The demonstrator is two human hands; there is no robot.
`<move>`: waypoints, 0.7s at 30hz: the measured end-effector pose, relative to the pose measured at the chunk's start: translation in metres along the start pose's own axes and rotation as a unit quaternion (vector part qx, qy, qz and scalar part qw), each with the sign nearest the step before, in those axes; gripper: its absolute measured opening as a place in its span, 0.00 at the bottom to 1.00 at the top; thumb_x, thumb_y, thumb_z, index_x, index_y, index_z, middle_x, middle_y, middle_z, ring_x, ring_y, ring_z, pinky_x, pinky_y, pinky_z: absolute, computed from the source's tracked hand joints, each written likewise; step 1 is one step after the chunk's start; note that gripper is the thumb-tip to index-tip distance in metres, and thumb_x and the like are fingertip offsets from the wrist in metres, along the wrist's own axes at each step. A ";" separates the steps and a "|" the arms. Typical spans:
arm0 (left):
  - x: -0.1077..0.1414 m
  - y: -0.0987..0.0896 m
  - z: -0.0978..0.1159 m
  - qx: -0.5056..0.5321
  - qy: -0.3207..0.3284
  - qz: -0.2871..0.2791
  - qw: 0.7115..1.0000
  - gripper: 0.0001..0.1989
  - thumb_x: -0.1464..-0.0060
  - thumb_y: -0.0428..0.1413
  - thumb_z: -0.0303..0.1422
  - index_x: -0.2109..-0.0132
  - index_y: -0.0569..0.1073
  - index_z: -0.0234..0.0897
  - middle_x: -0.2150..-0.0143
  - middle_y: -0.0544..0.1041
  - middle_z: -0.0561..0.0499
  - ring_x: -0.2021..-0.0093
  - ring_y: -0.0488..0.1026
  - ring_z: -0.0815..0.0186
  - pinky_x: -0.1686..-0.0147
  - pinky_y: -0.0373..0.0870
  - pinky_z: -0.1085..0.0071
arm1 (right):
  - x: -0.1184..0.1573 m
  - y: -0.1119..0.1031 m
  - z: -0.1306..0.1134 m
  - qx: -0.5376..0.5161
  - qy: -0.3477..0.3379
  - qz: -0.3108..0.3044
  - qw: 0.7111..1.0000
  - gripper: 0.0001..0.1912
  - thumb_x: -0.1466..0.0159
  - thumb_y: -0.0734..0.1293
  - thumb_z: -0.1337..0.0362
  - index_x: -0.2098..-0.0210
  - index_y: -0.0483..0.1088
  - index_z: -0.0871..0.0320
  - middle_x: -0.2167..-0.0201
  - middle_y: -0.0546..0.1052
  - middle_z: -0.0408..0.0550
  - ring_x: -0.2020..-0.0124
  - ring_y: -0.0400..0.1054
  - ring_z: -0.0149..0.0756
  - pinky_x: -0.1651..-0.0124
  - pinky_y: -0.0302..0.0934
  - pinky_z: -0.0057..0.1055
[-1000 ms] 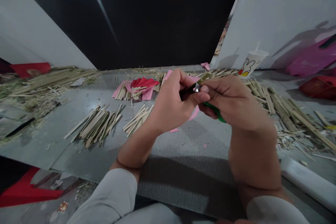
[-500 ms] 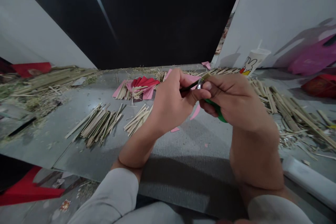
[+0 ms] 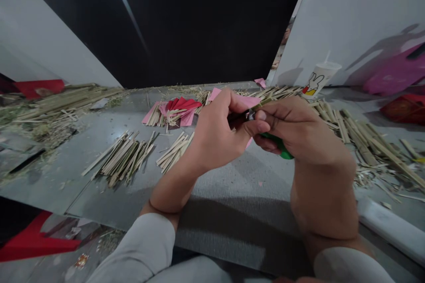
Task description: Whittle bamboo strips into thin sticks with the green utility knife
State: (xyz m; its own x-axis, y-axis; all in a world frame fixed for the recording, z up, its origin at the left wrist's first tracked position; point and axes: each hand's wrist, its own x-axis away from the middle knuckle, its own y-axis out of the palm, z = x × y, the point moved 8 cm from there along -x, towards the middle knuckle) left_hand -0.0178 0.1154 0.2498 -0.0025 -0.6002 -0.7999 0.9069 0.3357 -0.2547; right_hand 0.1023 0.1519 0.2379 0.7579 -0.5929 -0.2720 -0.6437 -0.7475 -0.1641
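Above the middle of the grey table point(image 3: 232, 185), my two hands meet. My right hand point(image 3: 285, 128) is closed round a green-handled tool point(image 3: 284, 151) with a small shiny metal part, and a thin bamboo strip point(image 3: 262, 104) shows at its fingertips. Closed beside it, my left hand point(image 3: 224, 132) grips something dark and thin that its fingers mostly hide. Pink paper point(image 3: 245, 98) shows behind the hands. Left of them lie a bundle of cut sticks point(image 3: 124, 159), a smaller one point(image 3: 174, 150), and red folded paper point(image 3: 182, 104) with sticks on it.
Bamboo pieces point(image 3: 361, 141) are heaped at the right, near a white cup point(image 3: 320, 79) with a straw and a pink bag point(image 3: 395, 70). Long bamboo strips point(image 3: 69, 101) lie at the far left. A black panel point(image 3: 199, 22) stands behind the table.
The green handle has shifted slightly right and down with my right hand. The metal part between my hands is now more covered, and less pink paper shows below them.
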 end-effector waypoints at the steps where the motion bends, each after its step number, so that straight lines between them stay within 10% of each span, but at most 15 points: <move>1: 0.000 0.000 0.000 -0.008 -0.002 0.001 1.000 0.31 0.48 0.71 0.59 0.62 0.66 0.41 0.74 0.69 0.60 0.77 0.61 0.75 0.78 0.57 0.73 | 0.000 0.000 0.000 0.002 -0.001 0.000 1.000 0.19 0.28 0.65 0.62 0.76 0.64 0.56 0.86 0.64 0.39 0.85 0.53 0.23 0.84 0.49 0.21; 14: -0.001 -0.007 -0.009 -0.064 -0.042 0.047 0.996 0.31 0.46 0.67 0.63 0.63 0.66 0.41 0.73 0.71 0.58 0.75 0.66 0.73 0.76 0.60 0.73 | 0.001 -0.009 -0.004 0.053 -0.070 0.152 0.985 0.22 0.24 0.63 0.66 0.76 0.63 0.57 0.84 0.64 0.38 0.84 0.56 0.22 0.83 0.49 0.21; 21: -0.003 -0.002 -0.003 0.024 -0.052 -0.010 0.998 0.32 0.49 0.71 0.60 0.61 0.67 0.41 0.71 0.72 0.58 0.75 0.67 0.74 0.76 0.63 0.72 | -0.004 0.000 0.001 -0.028 -0.027 0.034 0.999 0.22 0.28 0.72 0.59 0.76 0.65 0.57 0.86 0.65 0.38 0.86 0.54 0.23 0.84 0.51 0.21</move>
State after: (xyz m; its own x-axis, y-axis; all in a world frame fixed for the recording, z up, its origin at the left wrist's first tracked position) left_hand -0.0211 0.1188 0.2510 0.0211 -0.6793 -0.7336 0.9261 0.2896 -0.2416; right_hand 0.0991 0.1541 0.2378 0.7047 -0.6275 -0.3313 -0.6856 -0.7224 -0.0902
